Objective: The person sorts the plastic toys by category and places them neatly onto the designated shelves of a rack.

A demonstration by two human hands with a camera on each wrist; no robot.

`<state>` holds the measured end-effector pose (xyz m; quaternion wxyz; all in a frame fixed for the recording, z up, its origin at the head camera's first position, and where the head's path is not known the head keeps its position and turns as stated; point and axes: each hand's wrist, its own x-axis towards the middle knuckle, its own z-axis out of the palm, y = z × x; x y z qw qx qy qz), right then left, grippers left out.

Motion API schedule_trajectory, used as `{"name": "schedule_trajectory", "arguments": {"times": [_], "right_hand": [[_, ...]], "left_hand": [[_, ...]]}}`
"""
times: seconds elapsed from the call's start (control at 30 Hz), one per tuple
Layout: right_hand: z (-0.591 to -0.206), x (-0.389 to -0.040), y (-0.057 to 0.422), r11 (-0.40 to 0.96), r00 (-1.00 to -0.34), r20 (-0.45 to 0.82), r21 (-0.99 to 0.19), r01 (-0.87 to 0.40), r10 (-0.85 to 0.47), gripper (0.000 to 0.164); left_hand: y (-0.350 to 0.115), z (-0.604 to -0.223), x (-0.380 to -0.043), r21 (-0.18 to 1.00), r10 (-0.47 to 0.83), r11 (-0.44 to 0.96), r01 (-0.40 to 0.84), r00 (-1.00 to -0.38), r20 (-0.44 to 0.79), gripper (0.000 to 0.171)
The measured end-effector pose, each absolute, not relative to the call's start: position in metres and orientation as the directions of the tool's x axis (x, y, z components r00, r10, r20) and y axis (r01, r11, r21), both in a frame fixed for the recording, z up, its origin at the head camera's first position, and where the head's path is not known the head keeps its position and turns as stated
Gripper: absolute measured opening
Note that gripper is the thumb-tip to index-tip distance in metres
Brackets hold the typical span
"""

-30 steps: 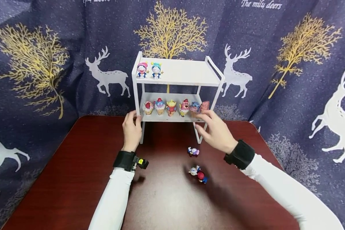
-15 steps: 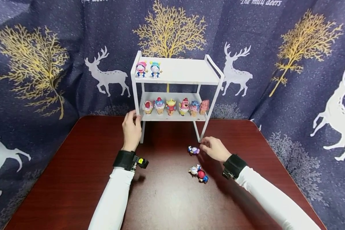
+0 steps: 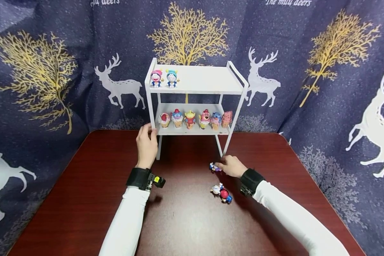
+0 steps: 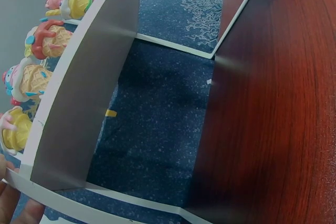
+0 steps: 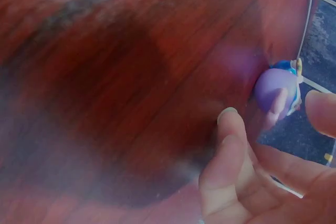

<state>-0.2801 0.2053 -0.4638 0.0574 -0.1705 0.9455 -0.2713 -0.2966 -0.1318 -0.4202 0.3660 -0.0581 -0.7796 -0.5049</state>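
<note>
My left hand grips the left front post of a white two-tier shelf rack; in the left wrist view its fingers wrap behind the post. Low over the table, my right hand reaches a small purple-headed figurine lying near the rack's right leg. The right wrist view shows thumb and fingers spread, with the purple head beyond the gap between them. Closer to the front lie a white-and-blue figurine and a red-capped figurine, side by side.
Two figurines, one pink-hatted and one teal-hatted, stand at the upper shelf's left end. Several ice-cream-cone figurines line the lower shelf. The rack stands at the back of a dark red table, before a deer-print curtain.
My right hand has come down from the lower shelf's right end to the purple-headed figurine on the table. The left hand has stayed at the post.
</note>
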Motion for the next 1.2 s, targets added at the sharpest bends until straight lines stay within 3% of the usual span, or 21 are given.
{"name": "schedule_trajectory", "arguments": {"times": [0.4, 0.67, 0.9, 1.2], "right_hand": [[-0.468, -0.282, 0.2, 0.797, -0.927, -0.011, -0.513, -0.317, -0.375, 0.021], [-0.459, -0.281, 0.202, 0.729, -0.919, -0.012, -0.614, -0.303, -0.393, 0.023], [-0.431, -0.276, 0.198, 0.663, -0.899, 0.048, -0.658, -0.357, -0.436, 0.015], [-0.367, -0.267, 0.184, 0.617, -0.871, 0.242, -0.626, -0.477, -0.429, 0.015]], "left_hand": [[-0.132, -0.419, -0.298, 0.731, -0.277, 0.491, 0.473, -0.711, 0.646, 0.019], [-0.132, -0.42, -0.298, 0.726, -0.277, 0.493, 0.479, -0.705, 0.653, 0.019], [-0.133, -0.42, -0.297, 0.732, -0.275, 0.49, 0.474, -0.712, 0.646, 0.019], [-0.133, -0.42, -0.297, 0.732, -0.267, 0.494, 0.47, -0.719, 0.642, 0.02]]}}
